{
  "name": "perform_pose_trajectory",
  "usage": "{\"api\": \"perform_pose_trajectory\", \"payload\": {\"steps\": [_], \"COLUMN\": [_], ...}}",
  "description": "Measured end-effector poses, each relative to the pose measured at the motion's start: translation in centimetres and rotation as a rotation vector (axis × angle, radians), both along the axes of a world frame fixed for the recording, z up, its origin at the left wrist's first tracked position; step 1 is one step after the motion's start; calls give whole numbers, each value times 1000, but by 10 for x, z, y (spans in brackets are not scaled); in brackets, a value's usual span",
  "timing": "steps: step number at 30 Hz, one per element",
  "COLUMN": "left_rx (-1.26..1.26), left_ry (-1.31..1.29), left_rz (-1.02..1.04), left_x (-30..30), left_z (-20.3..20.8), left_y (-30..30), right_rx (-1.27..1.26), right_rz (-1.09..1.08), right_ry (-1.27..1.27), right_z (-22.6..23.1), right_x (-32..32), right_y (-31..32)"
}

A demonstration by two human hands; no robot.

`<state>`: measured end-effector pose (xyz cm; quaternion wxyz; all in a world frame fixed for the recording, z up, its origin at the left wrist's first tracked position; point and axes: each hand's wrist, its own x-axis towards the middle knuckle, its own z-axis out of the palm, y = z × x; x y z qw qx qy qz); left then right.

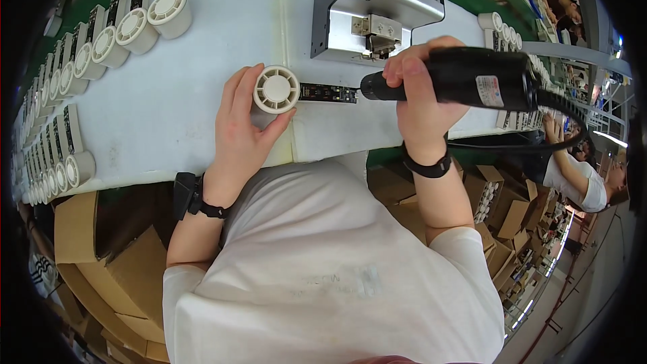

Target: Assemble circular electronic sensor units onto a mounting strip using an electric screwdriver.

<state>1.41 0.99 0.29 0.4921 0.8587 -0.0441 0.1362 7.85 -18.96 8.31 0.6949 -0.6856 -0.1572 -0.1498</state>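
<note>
My left hand (237,118) is closed around a white round vented head (276,89), thumb on the near side and fingers on the far side. From that head a narrow dark circuit board strip (327,93) extends rightward over the table. My right hand (426,98) grips a black electric screwdriver (482,75), held sideways. Its tip points left and meets, or nearly meets, the strip's right end; actual contact is too small to make out. A cord curves away from the screwdriver's rear.
Behind stands a metal screw feeder (374,10). Several similar white units with board strips (138,30) line the table's left side; others (499,27) stand at the far right. Cardboard boxes (111,283) lie below the table (168,104). Another person (579,178) is at the right.
</note>
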Motion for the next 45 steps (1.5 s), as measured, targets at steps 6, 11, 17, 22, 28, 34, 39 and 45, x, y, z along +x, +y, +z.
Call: {"api": "perform_pose_trajectory", "payload": {"steps": [6,11,17,22,28,34,39,45], "left_rx": [-14,-17,18,53,25,20,26,17], "left_ry": [-42,-58,-71,-58,-63,-50,-63,-32], "left_rz": [-20,-36,-28,-21,-29,-24,-23,-20], "left_x": [1,0,-4,1,2,1,-1,-1], "left_z": [-4,-1,1,0,-3,-2,-2,-2], "left_y": [0,1,-1,1,0,-1,-1,-2], "right_rx": [223,69,-1,85,188,175,171,164], "right_rz": [-18,-51,-21,-62,1,-21,-39,-72], "right_ry": [-93,-200,-39,69,7,5,4,14], "right_z": [38,39,38,26,19,13,7,1], "right_x": [19,37,32,-8,-28,-29,-27,-24], "right_y": [-3,5,3,-7,-19,-19,-19,-18]}}
